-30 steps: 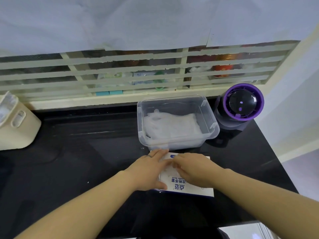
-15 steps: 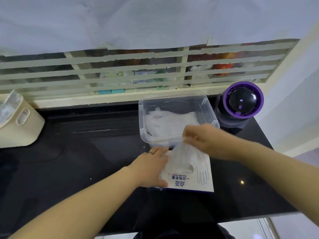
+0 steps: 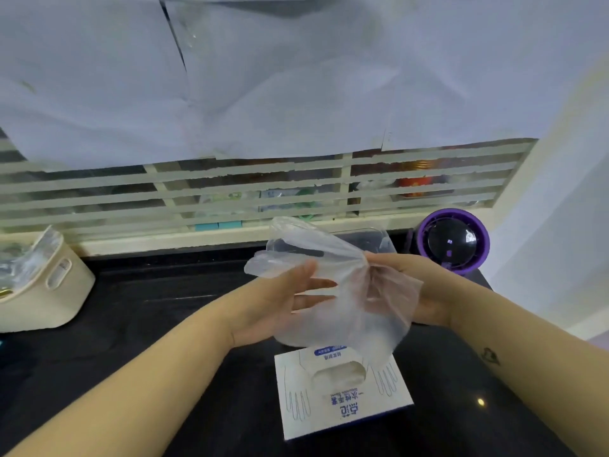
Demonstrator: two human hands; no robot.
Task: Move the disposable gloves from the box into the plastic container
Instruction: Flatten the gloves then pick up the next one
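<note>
right hand (image 3: pixel 420 291) pinches a clear glove (image 3: pixel 333 255), left hand (image 3: pixel 280 303) spread, above the blue-lettered box (image 3: pixel 342 409).

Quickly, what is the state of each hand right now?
Left hand: open, straight fingers touching the disposable glove.
Right hand: closed, pinching the same glove.

A black counter (image 3: pixel 164 324) is holding four things. A white glove box (image 3: pixel 342 400) is lying flat near the front, with its hole facing up. A clear plastic tub (image 3: pixel 379 239) is sitting behind it, mostly hidden. A round purple thing (image 3: pixel 452 242) is standing at the back right. A cream basket (image 3: pixel 49 291) is sitting far left.
</note>
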